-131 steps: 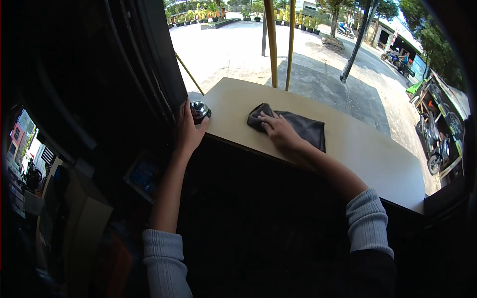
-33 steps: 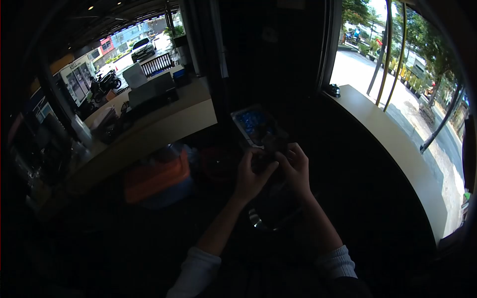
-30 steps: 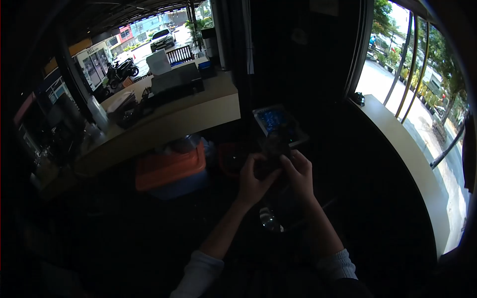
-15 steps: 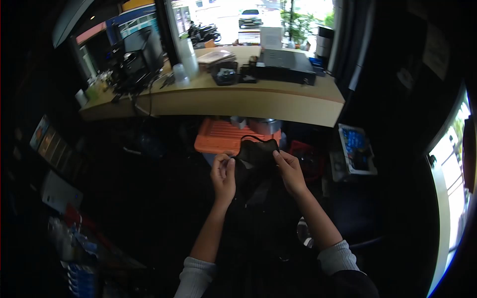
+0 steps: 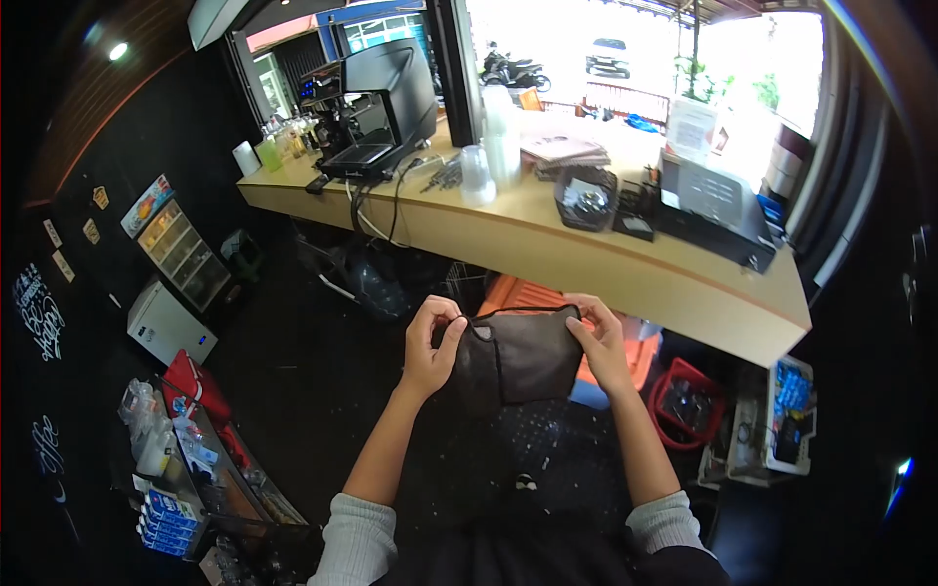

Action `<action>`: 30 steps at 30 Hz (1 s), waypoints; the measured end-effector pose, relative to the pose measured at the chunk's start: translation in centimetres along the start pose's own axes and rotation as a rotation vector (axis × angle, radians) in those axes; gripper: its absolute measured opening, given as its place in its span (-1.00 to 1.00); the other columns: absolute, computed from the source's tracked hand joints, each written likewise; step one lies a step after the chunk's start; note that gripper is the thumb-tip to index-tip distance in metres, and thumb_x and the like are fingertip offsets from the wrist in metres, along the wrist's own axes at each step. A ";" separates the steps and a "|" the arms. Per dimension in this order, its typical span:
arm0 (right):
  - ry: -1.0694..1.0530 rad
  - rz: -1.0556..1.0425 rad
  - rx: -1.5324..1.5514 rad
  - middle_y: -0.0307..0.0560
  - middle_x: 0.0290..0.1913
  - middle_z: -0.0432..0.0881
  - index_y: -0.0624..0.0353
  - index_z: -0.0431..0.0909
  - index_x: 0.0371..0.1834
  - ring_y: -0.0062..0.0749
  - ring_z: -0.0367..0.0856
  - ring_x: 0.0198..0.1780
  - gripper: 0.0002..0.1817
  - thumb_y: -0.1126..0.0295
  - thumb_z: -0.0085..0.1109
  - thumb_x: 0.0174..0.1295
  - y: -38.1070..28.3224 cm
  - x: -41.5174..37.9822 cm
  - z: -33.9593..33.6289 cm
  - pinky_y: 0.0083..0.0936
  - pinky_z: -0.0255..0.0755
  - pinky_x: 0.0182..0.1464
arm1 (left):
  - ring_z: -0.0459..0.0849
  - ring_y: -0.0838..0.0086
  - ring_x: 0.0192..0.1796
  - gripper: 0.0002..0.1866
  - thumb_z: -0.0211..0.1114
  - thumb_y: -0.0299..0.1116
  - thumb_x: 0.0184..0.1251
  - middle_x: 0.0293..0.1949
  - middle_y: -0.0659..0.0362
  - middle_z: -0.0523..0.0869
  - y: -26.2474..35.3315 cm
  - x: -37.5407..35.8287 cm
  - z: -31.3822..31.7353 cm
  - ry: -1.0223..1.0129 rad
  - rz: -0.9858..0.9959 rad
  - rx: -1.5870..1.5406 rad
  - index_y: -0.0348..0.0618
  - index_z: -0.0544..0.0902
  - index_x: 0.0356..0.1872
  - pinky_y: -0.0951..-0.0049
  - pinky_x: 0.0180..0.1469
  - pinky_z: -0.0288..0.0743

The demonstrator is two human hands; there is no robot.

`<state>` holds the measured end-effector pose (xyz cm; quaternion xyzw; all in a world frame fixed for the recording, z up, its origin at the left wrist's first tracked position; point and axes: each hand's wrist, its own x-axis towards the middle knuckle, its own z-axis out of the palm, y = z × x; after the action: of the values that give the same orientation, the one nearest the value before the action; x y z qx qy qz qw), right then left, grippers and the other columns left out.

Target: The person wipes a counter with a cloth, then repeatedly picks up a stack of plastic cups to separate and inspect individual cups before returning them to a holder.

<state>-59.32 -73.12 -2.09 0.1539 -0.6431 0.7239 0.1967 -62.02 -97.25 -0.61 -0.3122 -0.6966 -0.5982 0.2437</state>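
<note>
A dark brown cloth bag (image 5: 537, 356) with black edging hangs stretched between my two hands, in front of my body. My left hand (image 5: 431, 344) pinches its upper left corner between thumb and fingers. The upper right corner is gripped by my right hand (image 5: 601, 344), thumb on the near side. Between them the top edge runs nearly straight, and a small greyish patch shows near the left corner. Whether anything is inside cannot be seen. Partly covered by the cloth and my right hand, an orange crate lid (image 5: 508, 291) lies beyond.
A wooden counter (image 5: 528, 249) spans the front, carrying a coffee machine (image 5: 386, 107), plastic cups (image 5: 477, 176), a black tray (image 5: 586, 198) and a black cash drawer (image 5: 718, 210). A red basket (image 5: 687, 405) and a white crate (image 5: 789, 420) stand at right. Shelving with blue boxes (image 5: 168, 523) is lower left.
My view has swung left and brightened, so the counter sits further right. The cloth bag, bunched before, is now spread flatter and wider between my hands, which have moved apart.
</note>
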 end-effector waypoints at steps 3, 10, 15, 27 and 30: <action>-0.050 0.033 0.027 -0.19 -0.18 0.53 0.35 0.51 -0.13 -0.69 0.51 -0.25 -0.82 0.64 0.04 0.20 1.9 5.1 1.3 -0.76 0.40 -0.27 | 0.48 0.61 -0.30 -0.89 0.21 -0.48 0.26 -0.36 0.22 0.51 -4.1 1.8 -2.9 0.056 -0.135 -0.019 -0.23 0.43 -0.33 0.60 -0.20 0.38; -0.064 0.070 0.117 -0.18 -0.19 0.50 0.38 0.48 -0.11 -0.70 0.50 -0.33 -0.79 0.70 0.01 0.18 8.3 14.3 8.5 -0.77 0.38 -0.29 | 0.60 0.47 -0.22 -0.75 0.21 -0.55 0.20 -0.31 0.15 0.59 -10.3 6.0 -11.1 -0.163 -0.183 0.409 -0.21 0.57 -0.08 0.53 -0.08 0.43; -0.183 0.163 -0.027 -0.29 -0.32 0.39 0.38 0.45 -0.11 -0.78 0.44 -0.39 -0.77 0.71 0.01 0.14 12.1 19.8 12.7 -0.82 0.30 -0.35 | 0.62 0.34 -0.24 -0.83 0.22 -0.56 0.17 -0.34 0.11 0.61 -16.0 9.6 -16.1 -0.216 -0.219 0.425 -0.23 0.61 -0.19 0.46 -0.10 0.46; -0.221 -0.118 -0.411 -0.22 -0.23 0.45 0.28 0.40 -0.15 -0.78 0.43 -0.42 -0.81 0.57 0.10 0.17 17.7 32.2 22.8 -0.79 0.29 -0.44 | 0.59 0.28 -0.31 -0.94 0.20 -0.54 0.19 -0.37 0.12 0.57 -25.7 23.0 -21.2 -0.336 0.094 0.109 -0.23 0.52 -0.33 0.46 -0.24 0.44; -0.196 0.154 -0.268 -0.20 -0.24 0.48 0.31 0.43 -0.20 -0.73 0.47 -0.29 -0.87 0.57 0.07 0.19 16.7 33.7 23.3 -0.78 0.37 -0.31 | 0.56 0.46 -0.38 -0.96 0.24 -0.53 0.16 -0.42 0.18 0.57 -26.4 25.3 -20.6 -0.329 0.079 0.066 -0.21 0.55 -0.38 0.54 -0.32 0.37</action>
<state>-97.59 -94.89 2.31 0.1462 -0.7598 0.6262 0.0958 -99.29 -116.26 2.87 -0.4251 -0.7336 -0.5055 0.1599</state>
